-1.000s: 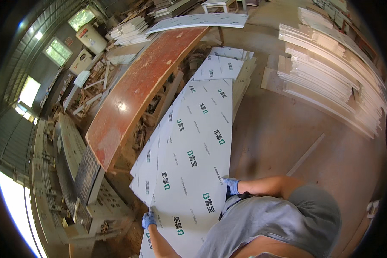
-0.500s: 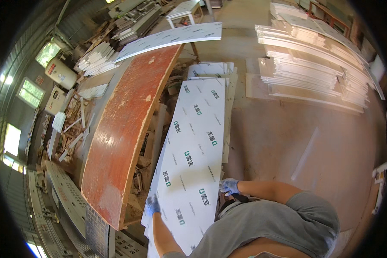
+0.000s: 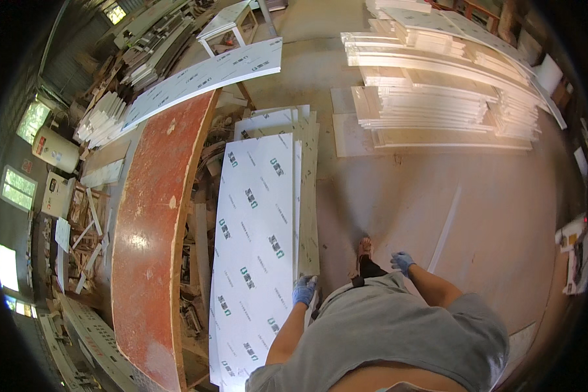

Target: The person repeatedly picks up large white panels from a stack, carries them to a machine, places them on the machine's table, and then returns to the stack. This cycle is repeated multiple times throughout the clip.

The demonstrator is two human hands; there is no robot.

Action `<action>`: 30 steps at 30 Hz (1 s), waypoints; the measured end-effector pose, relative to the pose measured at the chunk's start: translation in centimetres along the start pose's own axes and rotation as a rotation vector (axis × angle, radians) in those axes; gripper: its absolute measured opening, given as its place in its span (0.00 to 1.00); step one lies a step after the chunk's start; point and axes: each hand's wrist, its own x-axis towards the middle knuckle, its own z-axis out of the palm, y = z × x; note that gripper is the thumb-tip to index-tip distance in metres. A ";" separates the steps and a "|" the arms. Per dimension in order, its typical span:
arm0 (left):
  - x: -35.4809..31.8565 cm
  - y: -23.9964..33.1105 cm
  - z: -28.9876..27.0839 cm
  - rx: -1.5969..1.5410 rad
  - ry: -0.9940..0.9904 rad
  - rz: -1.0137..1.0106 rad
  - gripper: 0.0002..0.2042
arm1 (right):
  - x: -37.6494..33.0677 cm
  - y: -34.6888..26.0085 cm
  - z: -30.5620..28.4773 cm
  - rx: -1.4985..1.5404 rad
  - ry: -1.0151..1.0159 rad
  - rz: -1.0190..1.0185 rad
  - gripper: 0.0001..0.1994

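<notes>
The left hand (image 3: 304, 290), in a blue work glove, has its grip curled over the near right edge of a large white laminated board (image 3: 258, 248), a long sheet printed with small green marks. The board lies flat on top of a low stack of similar white sheets (image 3: 309, 196) on the floor, just beside a long red-brown counter (image 3: 157, 248) that runs alongside, further out to the left of that grip. The right hand (image 3: 403, 262), also gloved in blue, hangs free to the right of the body, well apart from the board and holding nothing; whether its fingers are slack or half-curled is hard to tell at this size.

Judging by the one-handed hold on the edge, the step in hand looks like settling or squaring the top board on its stack. A sheet this long and thin would flex if lifted from one side, so any further move would call for the free hand to come across to the same edge, or further along it, before the board is raised or slid.

No true containers show near the grip. A pale cylindrical tank (image 3: 54, 149) stands far off beyond the counter; its contents are hidden. Ahead and to the right of the grip, tall piles of pale boards (image 3: 438, 98) rest on the floor.
</notes>
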 end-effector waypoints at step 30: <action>51.4 38.7 -16.1 -0.316 -0.025 0.128 0.23 | 29.2 -68.1 24.6 -0.082 -0.288 -0.126 0.17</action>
